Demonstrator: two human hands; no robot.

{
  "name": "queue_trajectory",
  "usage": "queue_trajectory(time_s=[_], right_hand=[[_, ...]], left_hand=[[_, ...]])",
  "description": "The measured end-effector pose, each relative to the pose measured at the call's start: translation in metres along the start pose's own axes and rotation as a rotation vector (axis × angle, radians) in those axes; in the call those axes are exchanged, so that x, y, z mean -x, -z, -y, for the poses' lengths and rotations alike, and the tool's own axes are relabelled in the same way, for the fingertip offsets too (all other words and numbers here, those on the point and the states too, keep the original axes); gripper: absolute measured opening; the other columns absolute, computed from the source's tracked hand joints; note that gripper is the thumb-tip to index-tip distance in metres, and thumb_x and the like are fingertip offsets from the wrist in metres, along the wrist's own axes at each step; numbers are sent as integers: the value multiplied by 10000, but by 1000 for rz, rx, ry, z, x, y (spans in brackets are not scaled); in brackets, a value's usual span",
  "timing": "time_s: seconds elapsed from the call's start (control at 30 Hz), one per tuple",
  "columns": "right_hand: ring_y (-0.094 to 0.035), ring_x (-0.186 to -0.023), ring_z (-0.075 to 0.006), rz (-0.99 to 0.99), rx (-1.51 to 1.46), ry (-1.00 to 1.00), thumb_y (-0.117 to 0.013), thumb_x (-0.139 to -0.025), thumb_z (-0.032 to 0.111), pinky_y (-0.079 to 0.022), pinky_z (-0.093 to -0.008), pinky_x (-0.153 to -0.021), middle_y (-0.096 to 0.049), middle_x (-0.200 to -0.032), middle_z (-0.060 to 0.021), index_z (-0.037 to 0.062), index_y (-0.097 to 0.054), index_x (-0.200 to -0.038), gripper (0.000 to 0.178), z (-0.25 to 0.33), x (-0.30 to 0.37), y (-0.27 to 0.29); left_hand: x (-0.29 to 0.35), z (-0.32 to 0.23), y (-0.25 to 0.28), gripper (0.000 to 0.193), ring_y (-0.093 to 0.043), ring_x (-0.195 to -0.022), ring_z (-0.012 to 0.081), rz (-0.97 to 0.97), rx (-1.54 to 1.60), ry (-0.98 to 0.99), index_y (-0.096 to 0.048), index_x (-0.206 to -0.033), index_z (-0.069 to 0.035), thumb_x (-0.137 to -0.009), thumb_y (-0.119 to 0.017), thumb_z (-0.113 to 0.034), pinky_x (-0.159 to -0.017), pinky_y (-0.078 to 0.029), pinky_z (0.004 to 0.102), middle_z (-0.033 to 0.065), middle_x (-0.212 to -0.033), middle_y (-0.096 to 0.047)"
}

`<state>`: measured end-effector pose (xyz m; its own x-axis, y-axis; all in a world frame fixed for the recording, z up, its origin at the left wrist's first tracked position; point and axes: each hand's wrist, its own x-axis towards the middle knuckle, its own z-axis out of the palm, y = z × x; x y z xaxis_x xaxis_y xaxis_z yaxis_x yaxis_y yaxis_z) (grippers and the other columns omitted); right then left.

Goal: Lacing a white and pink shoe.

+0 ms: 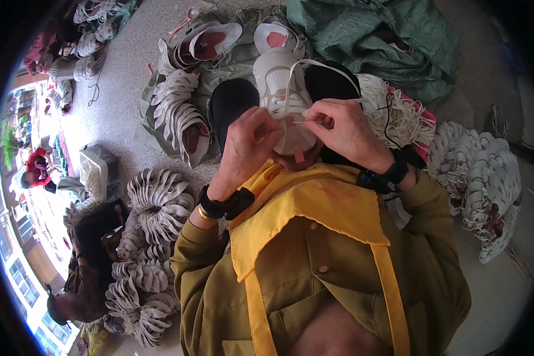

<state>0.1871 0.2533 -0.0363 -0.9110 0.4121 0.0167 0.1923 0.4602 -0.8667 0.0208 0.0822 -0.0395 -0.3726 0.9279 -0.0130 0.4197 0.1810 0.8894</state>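
Note:
A white and beige shoe upper lies in front of my lap, its toe pointing away from me. A white shoelace runs through its upper eyelets and loops out to the right. My right hand pinches a lace end over the pinkish tongue area. On the left edge of the opening, my left hand is closed with curled fingers; whatever it grips is hidden. Dark cloth or knees show on both sides of the upper.
A row of stacked shoe uppers curves at the left on green sheeting. White laces lie heaped at the right, near more bundled uppers. A green sack sits at the back. Further bundles and a seated person are at left.

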Motion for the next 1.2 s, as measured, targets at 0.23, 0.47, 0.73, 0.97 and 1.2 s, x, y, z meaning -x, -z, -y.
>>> queue_trajectory(time_s=[0.23, 0.47, 0.73, 0.97, 1.2], right_hand=[[-682, -686, -291, -56, 130, 31, -733, -855, 61, -516, -364, -604, -664, -767, -149, 2, -673, -854, 84, -2, 0, -11], [-629, -656, -74, 43, -333, -252, -731, -895, 63, -503, -258, -591, -678, -733, -33, -25, -699, -889, 95, -21, -5, -17], [-616, -679, -43, 197, -333, -316, -690, -929, 36, -497, -223, -592, -694, -801, -6, -42, -705, -930, 79, -13, -14, -13], [-707, -668, -201, 141, 1, -142, -683, -884, 32, -526, -329, -614, -707, -722, -130, -40, -690, -935, 89, 0, -20, -13], [-721, -703, -338, 80, 93, -67, -704, -866, 69, -531, -392, -629, -693, -732, -189, -44, -660, -892, 124, -3, -21, -17]], left_hand=[[-2, 14, -4, 125, -627, -694, 153, -18, 103, 41, -641, -889, 2, -820, -745, 2, -634, -495, 285, 76, -874, -579], [-2, 13, -8, 100, -532, -732, 86, -25, 115, 50, -647, -916, -14, -863, -724, 20, -681, -453, 237, 7, -876, -516], [-4, 12, -13, 110, -547, -684, 133, -74, 73, 23, -657, -912, -22, -835, -732, 5, -635, -462, 273, 41, -846, -512], [-2, 13, -14, 132, -546, -723, 100, -76, 52, 31, -639, -955, -21, -861, -722, 20, -667, -464, 248, 21, -882, -496], [-3, 10, -17, 145, -577, -708, 124, -109, -8, -10, -634, -959, -6, -847, -714, 42, -654, -483, 266, 46, -893, -511]])
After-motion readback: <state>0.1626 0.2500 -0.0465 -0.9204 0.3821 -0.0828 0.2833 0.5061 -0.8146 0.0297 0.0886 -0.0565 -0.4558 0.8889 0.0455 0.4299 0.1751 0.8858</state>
